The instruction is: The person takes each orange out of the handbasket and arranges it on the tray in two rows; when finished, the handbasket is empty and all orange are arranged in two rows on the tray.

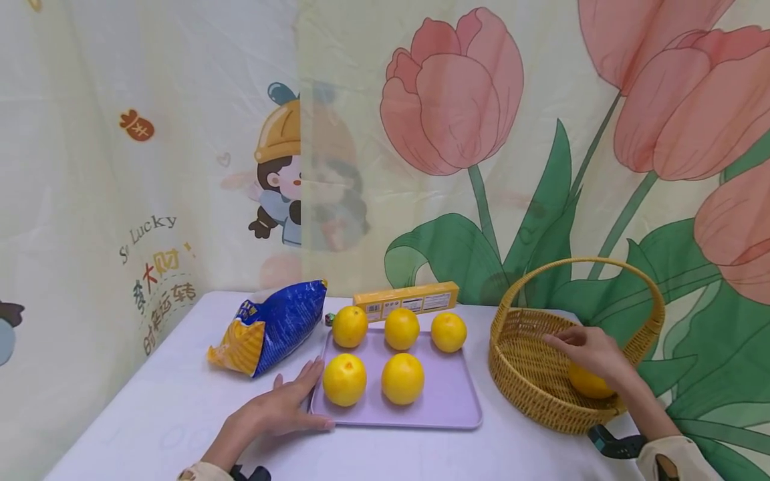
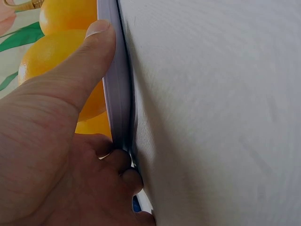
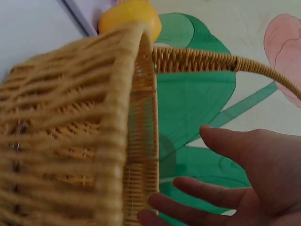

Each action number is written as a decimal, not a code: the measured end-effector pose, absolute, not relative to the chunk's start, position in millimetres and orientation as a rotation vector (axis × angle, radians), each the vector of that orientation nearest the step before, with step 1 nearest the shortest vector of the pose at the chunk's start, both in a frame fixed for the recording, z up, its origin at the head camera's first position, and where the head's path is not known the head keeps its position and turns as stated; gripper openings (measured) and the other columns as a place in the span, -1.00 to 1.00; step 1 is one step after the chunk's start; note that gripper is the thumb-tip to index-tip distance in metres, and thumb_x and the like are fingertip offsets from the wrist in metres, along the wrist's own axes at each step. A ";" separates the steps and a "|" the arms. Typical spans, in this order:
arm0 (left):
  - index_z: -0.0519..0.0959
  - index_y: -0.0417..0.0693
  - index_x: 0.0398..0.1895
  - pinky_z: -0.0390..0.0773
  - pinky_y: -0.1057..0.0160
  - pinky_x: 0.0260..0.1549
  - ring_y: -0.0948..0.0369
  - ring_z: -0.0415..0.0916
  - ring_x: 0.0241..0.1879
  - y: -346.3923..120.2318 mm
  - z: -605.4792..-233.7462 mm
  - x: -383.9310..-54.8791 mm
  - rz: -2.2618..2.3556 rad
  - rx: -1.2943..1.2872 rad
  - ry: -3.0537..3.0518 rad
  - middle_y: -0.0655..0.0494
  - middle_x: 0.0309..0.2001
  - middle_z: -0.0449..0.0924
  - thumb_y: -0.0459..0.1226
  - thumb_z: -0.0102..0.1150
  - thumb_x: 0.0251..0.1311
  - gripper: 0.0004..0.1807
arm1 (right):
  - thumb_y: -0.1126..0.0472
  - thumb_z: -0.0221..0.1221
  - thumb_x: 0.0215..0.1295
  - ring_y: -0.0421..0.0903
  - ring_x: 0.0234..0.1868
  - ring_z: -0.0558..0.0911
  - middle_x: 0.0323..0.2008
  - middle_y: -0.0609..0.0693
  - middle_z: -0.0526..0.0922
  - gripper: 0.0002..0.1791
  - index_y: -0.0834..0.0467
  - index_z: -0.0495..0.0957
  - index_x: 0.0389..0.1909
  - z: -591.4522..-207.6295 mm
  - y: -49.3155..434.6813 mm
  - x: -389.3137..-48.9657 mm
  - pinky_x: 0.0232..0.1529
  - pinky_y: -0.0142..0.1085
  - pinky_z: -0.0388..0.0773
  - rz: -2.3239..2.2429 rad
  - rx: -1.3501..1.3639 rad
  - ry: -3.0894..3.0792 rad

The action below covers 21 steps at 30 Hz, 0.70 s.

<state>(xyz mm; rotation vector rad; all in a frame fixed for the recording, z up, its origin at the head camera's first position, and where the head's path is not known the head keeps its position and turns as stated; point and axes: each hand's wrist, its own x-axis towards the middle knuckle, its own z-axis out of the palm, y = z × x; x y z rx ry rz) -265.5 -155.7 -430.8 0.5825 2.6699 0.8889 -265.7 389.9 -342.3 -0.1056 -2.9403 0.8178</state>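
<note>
My left hand (image 1: 277,406) rests at the near left corner of a lilac tray (image 1: 445,404), its fingers along the left side. In the left wrist view the thumb (image 2: 94,52) lies across the tray's rim (image 2: 117,94). On the tray sit several oranges (image 1: 403,379), three in the back row and two in front. My right hand (image 1: 589,351) hovers over the right side of a wicker basket (image 1: 529,397), holding nothing. Below it, one orange (image 1: 586,384) lies inside the basket, partly hidden by the hand. In the right wrist view the fingers (image 3: 202,190) are spread beside the basket's rim.
Left of the tray lies a blue and orange snack bag (image 1: 291,321). A long yellow box (image 1: 409,299) stands behind the back oranges, with a small green wrapped item (image 1: 329,319) at its left. The basket's tall handle (image 1: 583,260) arches up. A printed curtain (image 1: 337,280) hangs behind the table.
</note>
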 end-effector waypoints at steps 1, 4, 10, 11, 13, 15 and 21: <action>0.02 -0.34 0.72 -0.33 -0.54 0.54 -0.28 -0.12 0.70 -156.0 -430.3 -265.4 0.890 0.577 2.671 -0.37 0.71 -0.10 0.21 0.54 0.17 0.32 | -0.25 0.18 0.60 0.35 0.12 0.64 0.12 0.44 0.67 -0.21 0.49 0.57 0.25 -342.8 386.8 -267.8 0.07 0.19 0.71 0.836 -0.074 -2.921; 0.00 -0.34 0.72 -0.35 -0.53 0.54 -0.29 -0.14 0.70 -157.4 -430.4 -264.9 0.899 0.566 2.668 -0.37 0.72 -0.12 0.20 0.54 0.17 0.32 | -0.21 0.18 0.61 0.30 0.18 0.65 0.15 0.35 0.71 -0.27 0.42 0.59 0.30 -342.3 375.4 -276.9 0.21 0.25 0.65 0.950 0.051 -2.858; 0.03 -0.35 0.71 -0.32 -0.53 0.55 -0.27 -0.12 0.70 -156.8 -432.4 -262.4 0.919 0.592 2.672 -0.37 0.71 -0.09 0.16 0.55 0.19 0.29 | -0.19 0.15 0.64 0.30 0.28 0.60 0.22 0.32 0.69 -0.30 0.37 0.54 0.37 -338.1 365.0 -293.9 0.33 0.31 0.55 1.109 0.125 -2.807; 0.03 -0.34 0.72 -0.32 -0.53 0.55 -0.27 -0.11 0.70 -156.5 -432.7 -262.4 0.919 0.590 2.671 -0.36 0.72 -0.09 0.16 0.55 0.18 0.29 | -0.20 0.15 0.64 0.31 0.28 0.58 0.23 0.34 0.68 -0.29 0.37 0.53 0.37 -337.7 365.6 -295.6 0.32 0.31 0.55 1.101 0.103 -2.813; 0.03 -0.31 0.72 -0.32 -0.52 0.56 -0.25 -0.11 0.71 -156.5 -432.9 -262.6 0.916 0.576 2.672 -0.34 0.72 -0.08 0.17 0.56 0.17 0.30 | -0.21 0.15 0.63 0.36 0.29 0.56 0.24 0.39 0.65 -0.26 0.40 0.51 0.38 -336.8 367.7 -299.2 0.29 0.32 0.56 1.085 0.056 -2.837; 0.02 -0.32 0.72 -0.35 -0.52 0.55 -0.26 -0.14 0.71 -157.0 -432.8 -263.4 0.911 0.579 2.666 -0.34 0.72 -0.10 0.20 0.55 0.16 0.32 | -0.22 0.17 0.62 0.40 0.27 0.55 0.25 0.44 0.61 -0.23 0.43 0.49 0.38 -336.0 370.2 -303.0 0.25 0.31 0.58 1.048 0.002 -2.876; 0.01 -0.30 0.73 -0.37 -0.50 0.56 -0.26 -0.15 0.71 -157.1 -433.2 -265.6 0.904 0.573 2.662 -0.33 0.73 -0.11 0.27 0.52 0.14 0.36 | -0.21 0.27 0.54 0.39 0.16 0.61 0.25 0.55 0.52 -0.15 0.51 0.42 0.39 -339.5 381.2 -319.3 0.11 0.17 0.71 1.005 -0.071 -3.041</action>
